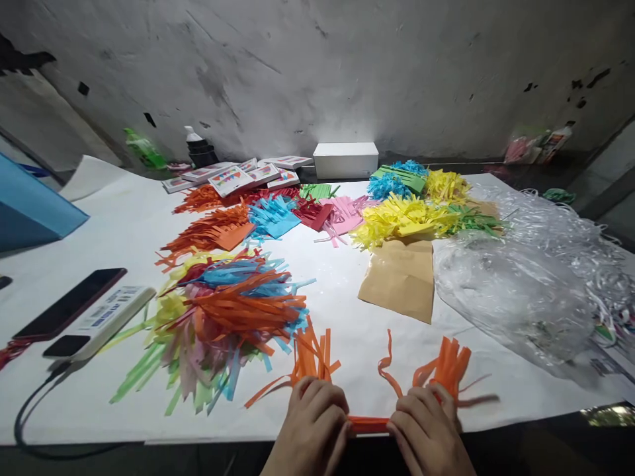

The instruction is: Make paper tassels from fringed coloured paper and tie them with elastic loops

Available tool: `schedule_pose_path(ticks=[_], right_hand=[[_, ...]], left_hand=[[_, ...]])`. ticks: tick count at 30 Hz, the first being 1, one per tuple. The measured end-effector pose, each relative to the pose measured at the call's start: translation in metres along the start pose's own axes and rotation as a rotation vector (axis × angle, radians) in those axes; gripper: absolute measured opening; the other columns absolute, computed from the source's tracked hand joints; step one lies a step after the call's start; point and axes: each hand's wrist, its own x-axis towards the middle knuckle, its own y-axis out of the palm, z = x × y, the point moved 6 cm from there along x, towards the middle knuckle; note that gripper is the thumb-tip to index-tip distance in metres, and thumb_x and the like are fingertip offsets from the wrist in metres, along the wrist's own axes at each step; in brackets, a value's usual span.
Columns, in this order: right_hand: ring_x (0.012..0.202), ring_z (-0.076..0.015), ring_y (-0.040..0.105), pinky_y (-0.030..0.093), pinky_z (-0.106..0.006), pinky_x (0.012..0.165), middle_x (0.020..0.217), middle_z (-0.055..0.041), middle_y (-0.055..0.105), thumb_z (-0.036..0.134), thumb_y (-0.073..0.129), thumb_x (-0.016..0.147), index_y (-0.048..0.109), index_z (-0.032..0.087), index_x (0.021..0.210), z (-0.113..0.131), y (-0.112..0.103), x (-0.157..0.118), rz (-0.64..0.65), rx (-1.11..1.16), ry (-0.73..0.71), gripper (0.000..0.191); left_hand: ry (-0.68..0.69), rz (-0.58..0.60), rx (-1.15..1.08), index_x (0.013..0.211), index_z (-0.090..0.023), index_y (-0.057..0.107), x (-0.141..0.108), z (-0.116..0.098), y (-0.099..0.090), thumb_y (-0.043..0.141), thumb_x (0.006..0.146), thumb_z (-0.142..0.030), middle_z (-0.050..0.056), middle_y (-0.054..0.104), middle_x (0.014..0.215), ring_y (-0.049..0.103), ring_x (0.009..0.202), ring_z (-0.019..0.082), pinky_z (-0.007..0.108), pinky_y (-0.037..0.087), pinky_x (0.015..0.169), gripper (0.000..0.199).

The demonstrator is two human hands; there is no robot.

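Note:
An orange tissue-paper tassel is stretched level between my two hands at the table's front edge. My left hand is closed around one end, its fringe strips fanning out past the fingers. My right hand grips the other end, and orange strips stick out beyond it too. The middle between the hands is a narrow, rolled band. To the left of my left hand lies a pile of fringed tassels in orange, blue, pink, yellow and green. The fingertips are partly hidden behind the knuckles.
Beyond my hands lie a brown paper piece and fringed yellow paper. Clear plastic bags spread across the right. A phone and a white power bank with a cable sit left. A white box stands by the wall.

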Motion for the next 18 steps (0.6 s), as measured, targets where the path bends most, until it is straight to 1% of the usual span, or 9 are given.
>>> schedule_pose_path(ticks=[2, 4, 7, 10, 12, 15, 18], right_hand=[[0.079, -0.0185, 0.061, 0.031, -0.043, 0.098, 0.075, 0.0006, 0.064, 0.014, 0.050, 0.096, 0.062, 0.022, 0.077, 0.000, 0.000, -0.002, -0.004, -0.019, 0.062, 0.025], [0.084, -0.0197, 0.064, 0.031, -0.045, 0.102, 0.083, -0.0023, 0.068, 0.009, 0.051, 0.094, 0.065, 0.020, 0.084, 0.002, 0.001, -0.005, -0.040, -0.050, 0.060, 0.021], [0.090, -0.0198, 0.066, 0.032, -0.045, 0.107, 0.091, -0.0045, 0.072, 0.004, 0.043, 0.094, 0.069, 0.018, 0.098, 0.008, 0.004, -0.008, -0.074, -0.066, -0.063, 0.030], [0.084, -0.0189, 0.067, 0.032, -0.041, 0.108, 0.083, -0.0018, 0.074, 0.014, 0.046, 0.098, 0.071, 0.018, 0.092, 0.011, 0.003, -0.010, -0.092, -0.066, -0.156, 0.026], [0.080, -0.0185, 0.066, 0.034, -0.040, 0.106, 0.080, -0.0008, 0.074, 0.017, 0.052, 0.098, 0.070, 0.018, 0.088, 0.011, 0.000, -0.011, -0.095, -0.081, -0.171, 0.021], [0.079, -0.0176, 0.065, 0.033, -0.041, 0.105, 0.078, 0.0007, 0.072, 0.013, 0.052, 0.098, 0.068, 0.019, 0.085, 0.010, -0.002, -0.012, -0.058, -0.051, -0.124, 0.022], [0.082, -0.0175, 0.064, 0.029, -0.042, 0.106, 0.079, 0.0007, 0.069, 0.014, 0.049, 0.099, 0.066, 0.021, 0.083, 0.007, 0.000, -0.010, -0.039, 0.003, 0.020, 0.024]], left_hand=[[-0.074, 0.047, 0.051, 0.082, -0.020, 0.055, 0.001, 0.002, 0.000, 0.053, 0.092, -0.010, 0.002, 0.065, 0.089, 0.058, 0.081, 0.018, 0.037, 0.041, 0.085, 0.014], [-0.089, 0.043, 0.074, 0.083, -0.019, 0.056, 0.003, 0.001, -0.001, 0.053, 0.094, -0.010, 0.002, 0.064, 0.089, 0.058, 0.080, 0.017, 0.035, 0.040, 0.084, 0.015], [0.031, 0.064, 0.026, 0.087, -0.020, 0.060, 0.007, -0.007, 0.002, 0.046, 0.100, -0.011, 0.000, 0.066, 0.085, 0.057, 0.077, 0.016, 0.034, 0.039, 0.083, 0.021], [0.163, 0.081, -0.006, 0.093, -0.020, 0.063, 0.006, -0.012, 0.004, 0.042, 0.104, -0.017, 0.000, 0.068, 0.083, 0.056, 0.077, 0.017, 0.034, 0.039, 0.081, 0.024], [0.188, 0.069, -0.018, 0.094, -0.019, 0.063, 0.004, -0.012, 0.003, 0.043, 0.104, -0.018, 0.001, 0.068, 0.083, 0.055, 0.077, 0.017, 0.033, 0.040, 0.079, 0.022], [0.166, 0.067, -0.049, 0.088, -0.019, 0.060, 0.000, -0.010, 0.003, 0.042, 0.103, -0.014, 0.001, 0.067, 0.081, 0.054, 0.075, 0.017, 0.033, 0.040, 0.078, 0.024], [0.064, 0.053, -0.027, 0.086, -0.019, 0.056, -0.003, -0.008, 0.005, 0.047, 0.100, -0.011, 0.001, 0.066, 0.083, 0.054, 0.077, 0.017, 0.034, 0.039, 0.080, 0.019]])
